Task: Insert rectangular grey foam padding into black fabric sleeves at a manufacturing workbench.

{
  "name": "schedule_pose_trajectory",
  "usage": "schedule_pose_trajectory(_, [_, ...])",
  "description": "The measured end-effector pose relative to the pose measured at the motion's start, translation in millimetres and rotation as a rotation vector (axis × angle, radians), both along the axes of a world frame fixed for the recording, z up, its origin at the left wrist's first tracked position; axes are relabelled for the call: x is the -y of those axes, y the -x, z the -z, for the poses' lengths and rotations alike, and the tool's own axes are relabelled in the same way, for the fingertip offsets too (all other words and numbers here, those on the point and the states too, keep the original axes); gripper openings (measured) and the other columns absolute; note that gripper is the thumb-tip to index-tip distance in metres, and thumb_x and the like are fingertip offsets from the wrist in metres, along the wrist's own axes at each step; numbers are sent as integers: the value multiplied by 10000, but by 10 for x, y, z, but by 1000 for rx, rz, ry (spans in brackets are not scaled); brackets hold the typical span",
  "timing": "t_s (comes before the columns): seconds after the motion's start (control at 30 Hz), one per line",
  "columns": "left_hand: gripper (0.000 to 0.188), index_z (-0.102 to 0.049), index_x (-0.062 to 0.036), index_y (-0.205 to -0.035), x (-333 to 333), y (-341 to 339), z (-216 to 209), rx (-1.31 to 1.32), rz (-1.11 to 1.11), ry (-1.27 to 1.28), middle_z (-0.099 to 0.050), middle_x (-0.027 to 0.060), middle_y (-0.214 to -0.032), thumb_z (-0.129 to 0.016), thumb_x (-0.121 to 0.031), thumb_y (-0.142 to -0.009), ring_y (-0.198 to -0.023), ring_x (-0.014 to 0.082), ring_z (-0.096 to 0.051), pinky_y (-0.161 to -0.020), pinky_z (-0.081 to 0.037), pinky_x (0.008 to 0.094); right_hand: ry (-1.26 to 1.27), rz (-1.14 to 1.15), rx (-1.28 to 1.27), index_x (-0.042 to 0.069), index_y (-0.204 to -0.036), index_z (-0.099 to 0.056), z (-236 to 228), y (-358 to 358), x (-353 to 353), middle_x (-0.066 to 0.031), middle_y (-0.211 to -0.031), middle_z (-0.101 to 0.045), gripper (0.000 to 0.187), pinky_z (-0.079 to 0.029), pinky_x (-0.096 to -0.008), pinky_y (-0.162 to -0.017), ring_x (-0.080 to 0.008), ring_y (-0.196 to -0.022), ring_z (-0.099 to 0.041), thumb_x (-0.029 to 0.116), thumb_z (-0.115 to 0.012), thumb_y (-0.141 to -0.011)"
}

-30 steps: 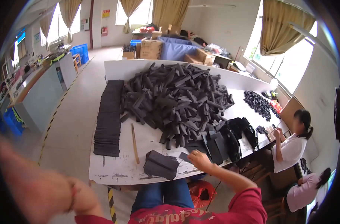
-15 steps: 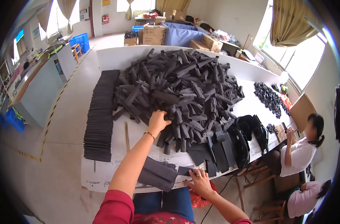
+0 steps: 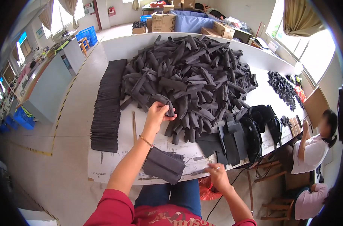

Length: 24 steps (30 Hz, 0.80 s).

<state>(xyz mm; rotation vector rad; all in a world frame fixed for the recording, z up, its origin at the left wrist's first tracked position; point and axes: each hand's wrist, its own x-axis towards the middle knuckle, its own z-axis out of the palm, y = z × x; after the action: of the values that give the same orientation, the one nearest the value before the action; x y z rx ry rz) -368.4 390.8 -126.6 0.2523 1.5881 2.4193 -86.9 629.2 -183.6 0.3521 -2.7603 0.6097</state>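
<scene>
Mid-frame, my left hand (image 3: 161, 112) pinches a black piece (image 3: 162, 100); tugging could topple the pile (image 3: 201, 81). My right hand (image 3: 217, 176), lower right, blurs: grip unclear.

I have a white, scuffed worktop (image 3: 109, 164) on my feed, its middle buried under a big heap of curled dark pieces (image 3: 198, 79). Left of that I see a long, tight row of flat dark pieces (image 3: 108, 109) — a thin wooden strip (image 3: 134, 126) lies to its right. A small dark stack (image 3: 164, 165) rests by the near edge; flat black panels (image 3: 211, 143) lie farther right.
</scene>
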Motion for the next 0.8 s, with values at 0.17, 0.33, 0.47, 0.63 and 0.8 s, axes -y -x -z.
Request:
schedule_pose_trajectory(0.17, [150,-572,20,-977,133,-381,107,201,48,-268,-652,155,-981,-655,-52,-875,-864,272,-691,-782,-592,378,589,320,-69,4,-1221,-493,-387,294,169,-125,-973,-604,332,-462,-305,-827,-183,-902,-583,-87,-484,-902])
schedule_pose_trajectory(0.33, [164,-584,37,-990,109,-665,183,379,27,-351,-649,145,-983,-664,-41,-870,-945,292,-672,-843,-574,387,709,267,96,17,-1079,-453,-544,416,552,-71,-905,-510,236,-423,-286,-763,-155,-830,-497,2,-581,-881])
schedule_pose_trajectory(0.47, [156,-603,45,-972,150,-820,136,399,85,-317,-660,139,-961,-672,-46,-867,-940,262,-671,-846,-577,372,416,126,-34,13,-958,-461,-581,454,793,-173,-911,-527,327,-434,-384,-743,-353,-816,-518,91,-739,-804])
schedule_pose_trajectory(0.63, [176,-599,53,-989,216,-918,80,402,84,-338,-661,155,-979,-669,-63,-878,-938,258,-672,-836,-592,365,226,-26,-212,12,-991,-481,-618,489,869,-177,-971,-554,308,-427,-442,-771,-384,-870,-519,74,-720,-807])
schedule_pose_trajectory(0.8, [184,-596,56,-1001,215,-976,47,440,109,-344,-661,164,-991,-664,-71,-887,-940,261,-671,-843,-596,368,261,33,-192,22,-1212,-539,-701,479,910,-151,-1016,-598,472,-433,-432,-761,-338,-882,-533,51,-724,-779])
